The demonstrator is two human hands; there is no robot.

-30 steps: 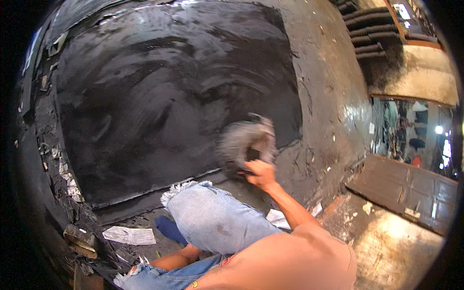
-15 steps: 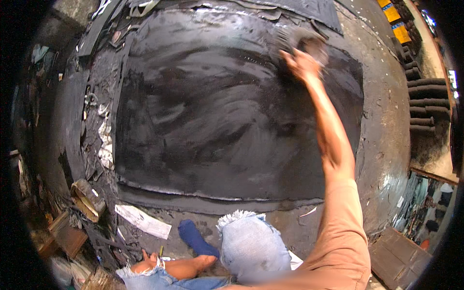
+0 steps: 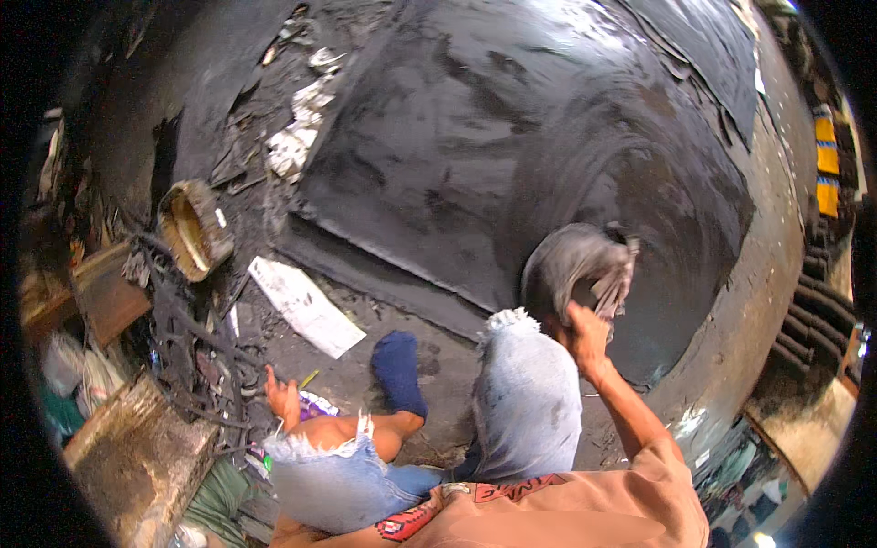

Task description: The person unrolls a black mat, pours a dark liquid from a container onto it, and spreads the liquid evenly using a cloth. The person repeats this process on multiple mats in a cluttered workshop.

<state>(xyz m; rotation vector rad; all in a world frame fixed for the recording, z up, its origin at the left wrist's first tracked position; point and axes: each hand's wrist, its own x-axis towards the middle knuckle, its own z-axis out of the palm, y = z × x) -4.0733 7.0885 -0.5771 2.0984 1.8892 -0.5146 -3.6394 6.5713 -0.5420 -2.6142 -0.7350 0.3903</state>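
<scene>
My right hand is closed on a bunched, grey, dirt-stained rag. The rag lies against the near right part of a large black sheet, just beyond my raised knee. Dark, curved smears cross the sheet's surface. My left hand is low at the left, beside my bent leg, with its fingers apart. Near its fingers are a thin yellow-green stick and a small purple-and-white item; whether the hand touches them I cannot tell.
A white paper strip lies before my blue-socked foot. An open container and dark strips are on the left. White scraps line the sheet's left edge. Stacked dark rolls and yellow packages stand at the right.
My right hand has drawn the rag from the sheet's far right part back toward my knee. The view has turned and shifted. My left hand stays beside my leg.
</scene>
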